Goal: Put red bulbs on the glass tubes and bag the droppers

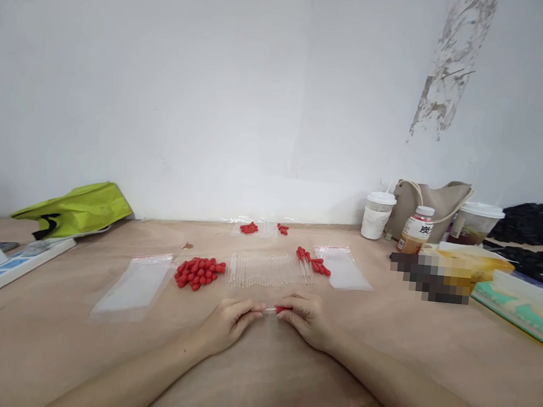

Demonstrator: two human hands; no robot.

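My left hand [234,320] pinches a thin clear dropper tube [269,310]. Opposite it, my right hand [307,319] grips a red rubber bulb [282,309] at the tube's other end; how far the tube goes in is hidden by my fingers. Just beyond my hands lies a row of clear tubes [265,270], side by side. A heap of loose red bulbs [197,273] sits left of the row. At its right end are several droppers with red bulbs on them [305,258], beside a few more red bulbs [321,267].
Clear zip bags [136,286] [342,268] lie left and right. Bagged red bulbs and tubes [264,229] rest by the wall. A power strip [15,268] and green bag [79,210] are left; a cup [376,217], bottle [415,230] and handbag [432,203] right.
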